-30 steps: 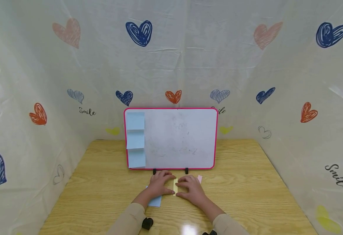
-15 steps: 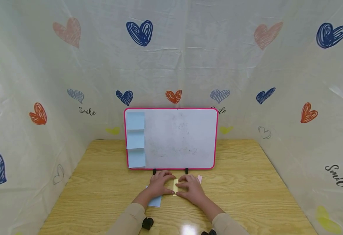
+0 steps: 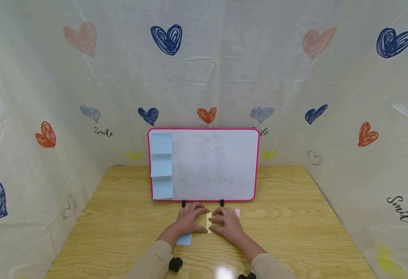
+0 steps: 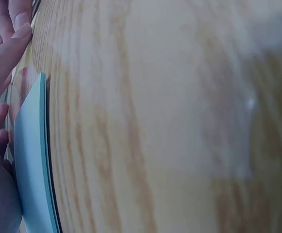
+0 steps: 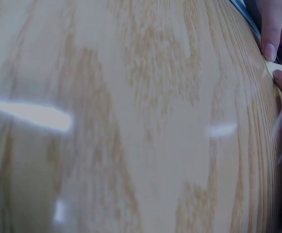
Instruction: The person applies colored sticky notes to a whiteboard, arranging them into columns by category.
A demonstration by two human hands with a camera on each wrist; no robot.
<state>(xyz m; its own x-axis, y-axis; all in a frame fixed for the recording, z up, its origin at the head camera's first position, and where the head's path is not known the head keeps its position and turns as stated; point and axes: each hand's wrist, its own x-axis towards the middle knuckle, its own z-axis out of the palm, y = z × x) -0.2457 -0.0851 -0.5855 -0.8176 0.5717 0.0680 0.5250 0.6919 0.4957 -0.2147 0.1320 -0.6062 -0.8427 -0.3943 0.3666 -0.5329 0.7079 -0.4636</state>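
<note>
A narrow yellow paper strip lies on the table between the two hands, its long side pointing toward the whiteboard. My left hand holds its left edge, thumb at the near end and fingers at the far end. From the other side my right hand grips it likewise. In the right wrist view both thumbs meet at the near end of the yellow paper. Partly under the left forearm is a light blue sticky-note pad, its thickness showing in the left wrist view. Pink paper peeks out behind the right hand.
A pink-framed whiteboard stands upright behind the hands on black feet. Three light blue sticky notes form a column down its left side. The wooden table reaches a heart-printed curtain at the back and sides.
The left thumb and the yellow strip have shifted very slightly toward the near edge. Otherwise both hands keep their place, and the notes and whiteboard look the same.
</note>
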